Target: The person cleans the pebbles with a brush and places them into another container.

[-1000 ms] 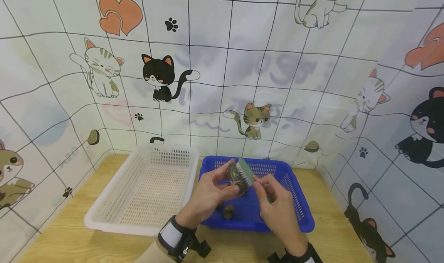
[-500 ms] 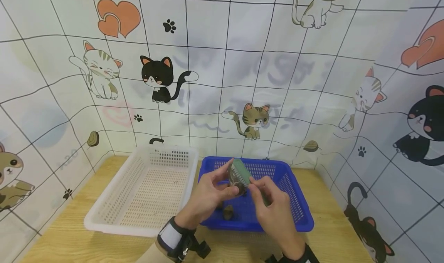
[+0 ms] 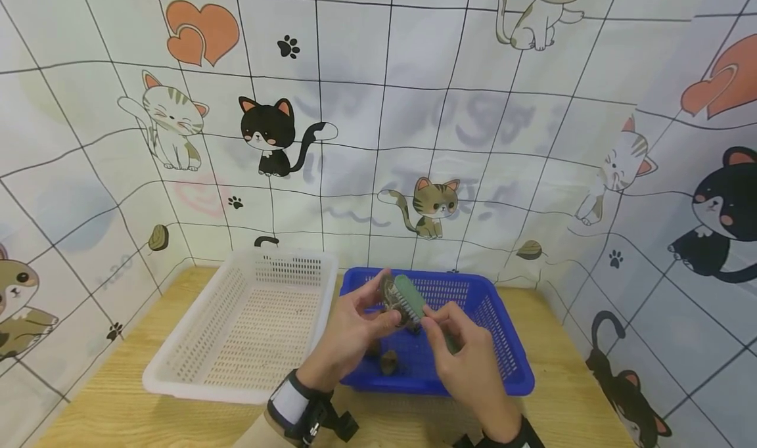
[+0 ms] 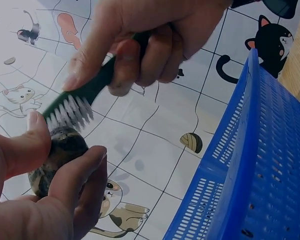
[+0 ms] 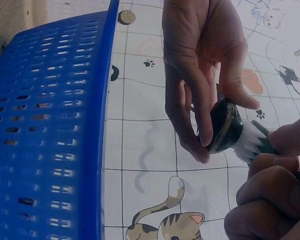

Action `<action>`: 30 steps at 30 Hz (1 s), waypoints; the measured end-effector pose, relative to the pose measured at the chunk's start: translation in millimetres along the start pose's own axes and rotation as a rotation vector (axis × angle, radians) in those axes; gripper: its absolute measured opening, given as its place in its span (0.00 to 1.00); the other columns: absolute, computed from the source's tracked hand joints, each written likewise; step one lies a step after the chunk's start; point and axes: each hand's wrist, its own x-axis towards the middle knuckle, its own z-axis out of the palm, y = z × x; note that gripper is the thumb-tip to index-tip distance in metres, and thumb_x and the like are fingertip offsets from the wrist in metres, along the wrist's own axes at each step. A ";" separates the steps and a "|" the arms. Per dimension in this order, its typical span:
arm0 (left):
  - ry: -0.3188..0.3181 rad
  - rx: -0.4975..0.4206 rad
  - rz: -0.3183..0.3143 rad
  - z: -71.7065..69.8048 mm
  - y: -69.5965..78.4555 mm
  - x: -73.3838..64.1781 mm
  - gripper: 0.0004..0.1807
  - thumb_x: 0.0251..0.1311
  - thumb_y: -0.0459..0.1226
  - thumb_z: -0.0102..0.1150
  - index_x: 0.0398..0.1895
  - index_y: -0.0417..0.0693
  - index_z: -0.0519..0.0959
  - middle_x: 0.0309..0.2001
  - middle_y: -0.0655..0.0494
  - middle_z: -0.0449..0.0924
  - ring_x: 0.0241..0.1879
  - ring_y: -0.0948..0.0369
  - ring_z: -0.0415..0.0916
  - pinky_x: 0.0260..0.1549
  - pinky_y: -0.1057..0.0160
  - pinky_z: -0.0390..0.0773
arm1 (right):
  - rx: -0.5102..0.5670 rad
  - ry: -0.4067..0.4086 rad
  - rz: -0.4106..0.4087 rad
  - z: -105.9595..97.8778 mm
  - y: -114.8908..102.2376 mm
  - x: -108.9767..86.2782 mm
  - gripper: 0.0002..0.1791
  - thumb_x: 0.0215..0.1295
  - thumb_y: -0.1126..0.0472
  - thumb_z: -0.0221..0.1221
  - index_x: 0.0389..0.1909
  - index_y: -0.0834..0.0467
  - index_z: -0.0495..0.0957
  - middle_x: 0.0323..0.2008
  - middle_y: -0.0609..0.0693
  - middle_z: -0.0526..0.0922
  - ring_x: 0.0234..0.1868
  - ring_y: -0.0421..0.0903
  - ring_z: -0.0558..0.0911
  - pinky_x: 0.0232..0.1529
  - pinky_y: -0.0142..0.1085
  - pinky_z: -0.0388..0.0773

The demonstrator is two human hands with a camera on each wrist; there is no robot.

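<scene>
A person's two bare hands held close together, left hand point(image 3: 353, 323) pinching between thumb point(image 4: 26, 150) and bent fingers point(image 4: 82, 187), right hand point(image 3: 464, 356) gripping with curled fingers point(image 5: 262, 215), its thumb laid forward, left wrist point(image 3: 318, 371) and right wrist point(image 3: 501, 420) angled inward.

- The stone-like piece point(image 4: 65, 150) is rounded and mottled dark and tan, pinched between the thumb and fingers of the left hand point(image 3: 357, 323); in the left-wrist view it leans toward one o'clock.
- The brush point(image 3: 411, 293) is green with white bristles point(image 4: 72, 114), gripped by its handle in the right hand point(image 3: 467, 356). In the head view its tip points toward eleven o'clock, and the bristles touch the stone-like piece on its eight o'clock side.
</scene>
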 end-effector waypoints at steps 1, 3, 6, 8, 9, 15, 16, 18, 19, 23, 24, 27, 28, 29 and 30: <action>0.001 -0.004 -0.001 -0.8 0.2 0.1 0.46 0.80 0.28 0.71 0.95 0.56 0.62 0.83 0.30 0.73 0.71 0.44 0.88 0.68 0.54 0.92 | 0.005 -0.007 -0.019 1.2 -0.2 -0.5 0.09 0.84 0.71 0.66 0.43 0.55 0.82 0.50 0.62 0.98 0.53 0.60 0.98 0.37 0.26 0.88; -0.002 0.003 0.003 -1.8 0.1 0.5 0.47 0.80 0.28 0.71 0.96 0.56 0.62 0.84 0.31 0.73 0.73 0.43 0.87 0.68 0.55 0.92 | 0.007 -0.012 -0.057 4.5 0.6 0.1 0.09 0.83 0.73 0.66 0.44 0.56 0.82 0.46 0.60 0.98 0.53 0.61 0.98 0.38 0.23 0.89; -0.020 0.040 0.005 -2.3 0.0 1.1 0.48 0.79 0.26 0.71 0.95 0.56 0.62 0.84 0.33 0.74 0.77 0.38 0.84 0.67 0.56 0.93 | 0.005 -0.008 -0.063 9.2 2.3 4.1 0.09 0.83 0.73 0.66 0.44 0.56 0.83 0.50 0.61 0.98 0.57 0.64 0.96 0.41 0.22 0.89; -0.045 0.061 0.003 -1.8 -0.3 2.0 0.48 0.78 0.25 0.71 0.95 0.54 0.62 0.84 0.34 0.75 0.79 0.36 0.81 0.68 0.56 0.92 | 0.003 -0.004 -0.046 10.8 4.4 10.2 0.07 0.84 0.71 0.66 0.44 0.56 0.83 0.53 0.63 0.97 0.57 0.64 0.96 0.35 0.24 0.86; -0.058 0.070 -0.002 -1.4 -0.3 2.4 0.48 0.77 0.25 0.71 0.95 0.54 0.62 0.84 0.35 0.74 0.80 0.35 0.80 0.69 0.55 0.92 | 0.000 -0.002 -0.030 10.8 5.4 13.7 0.07 0.85 0.70 0.66 0.44 0.56 0.83 0.56 0.64 0.96 0.58 0.64 0.96 0.35 0.25 0.85; -0.084 0.067 -0.016 0.3 2.3 0.2 0.49 0.76 0.25 0.72 0.95 0.51 0.61 0.85 0.33 0.73 0.81 0.34 0.78 0.70 0.52 0.92 | -0.008 -0.008 0.087 2.4 9.5 26.4 0.04 0.88 0.63 0.66 0.46 0.54 0.85 0.60 0.59 0.96 0.37 0.46 0.95 0.26 0.30 0.75; -0.077 0.065 -0.011 0.3 2.8 -0.5 0.49 0.76 0.25 0.72 0.95 0.52 0.61 0.85 0.33 0.73 0.81 0.34 0.78 0.70 0.51 0.91 | -0.001 -0.008 0.096 1.0 9.6 24.8 0.05 0.88 0.63 0.66 0.46 0.55 0.85 0.59 0.59 0.97 0.38 0.46 0.95 0.27 0.30 0.76; -0.058 0.058 -0.003 0.0 3.9 -1.7 0.48 0.77 0.26 0.72 0.95 0.55 0.63 0.85 0.33 0.74 0.80 0.34 0.79 0.71 0.51 0.91 | 0.011 0.000 0.111 -1.0 8.6 18.3 0.05 0.88 0.64 0.66 0.45 0.55 0.84 0.56 0.59 0.97 0.46 0.43 0.97 0.35 0.27 0.83; -0.049 0.057 0.004 -0.3 4.2 -2.1 0.48 0.77 0.27 0.72 0.95 0.57 0.63 0.84 0.33 0.74 0.80 0.35 0.79 0.71 0.52 0.91 | 0.017 0.007 0.116 -1.3 8.0 14.0 0.05 0.87 0.65 0.66 0.44 0.56 0.84 0.55 0.58 0.97 0.50 0.44 0.98 0.40 0.26 0.86; -0.016 0.037 0.034 -2.2 5.0 -1.8 0.48 0.78 0.27 0.71 0.95 0.58 0.63 0.83 0.33 0.76 0.77 0.40 0.84 0.68 0.57 0.92 | 0.024 0.045 0.081 1.6 2.4 -4.4 0.09 0.83 0.70 0.68 0.42 0.54 0.84 0.51 0.56 0.98 0.62 0.44 0.95 0.57 0.22 0.89; -0.007 0.030 0.036 -2.8 5.2 -1.6 0.48 0.77 0.26 0.71 0.95 0.57 0.62 0.83 0.33 0.76 0.75 0.41 0.85 0.68 0.58 0.92 | 0.016 0.053 0.055 3.2 0.9 -8.3 0.09 0.82 0.71 0.68 0.42 0.54 0.84 0.48 0.54 0.99 0.62 0.45 0.95 0.54 0.21 0.89; 0.005 0.009 0.042 -4.6 5.7 -1.6 0.49 0.78 0.27 0.72 0.95 0.57 0.62 0.84 0.33 0.75 0.72 0.45 0.88 0.67 0.59 0.93 | -0.030 0.065 -0.061 8.3 -4.4 -16.0 0.12 0.78 0.75 0.69 0.43 0.54 0.84 0.39 0.52 0.98 0.56 0.44 0.96 0.40 0.19 0.87; 0.005 0.006 0.040 -5.2 5.8 -1.6 0.49 0.78 0.28 0.73 0.95 0.58 0.62 0.84 0.33 0.74 0.72 0.45 0.88 0.67 0.59 0.93 | -0.046 0.068 -0.105 10.1 -6.3 -16.7 0.13 0.77 0.77 0.70 0.43 0.55 0.84 0.35 0.50 0.97 0.48 0.40 0.96 0.33 0.18 0.83; 0.004 0.003 0.039 -5.6 6.1 -1.8 0.49 0.78 0.29 0.74 0.95 0.58 0.62 0.85 0.34 0.74 0.72 0.45 0.88 0.67 0.58 0.93 | -0.062 0.070 -0.142 11.6 -8.3 -16.5 0.13 0.75 0.77 0.70 0.44 0.55 0.84 0.31 0.48 0.94 0.41 0.35 0.94 0.28 0.18 0.78; 0.003 0.000 0.038 -6.0 6.2 -2.0 0.49 0.78 0.30 0.74 0.95 0.59 0.62 0.85 0.34 0.73 0.72 0.45 0.88 0.67 0.58 0.93 | -0.079 0.072 -0.170 13.0 -10.0 -15.7 0.13 0.74 0.78 0.71 0.44 0.56 0.85 0.28 0.46 0.92 0.34 0.30 0.90 0.24 0.17 0.73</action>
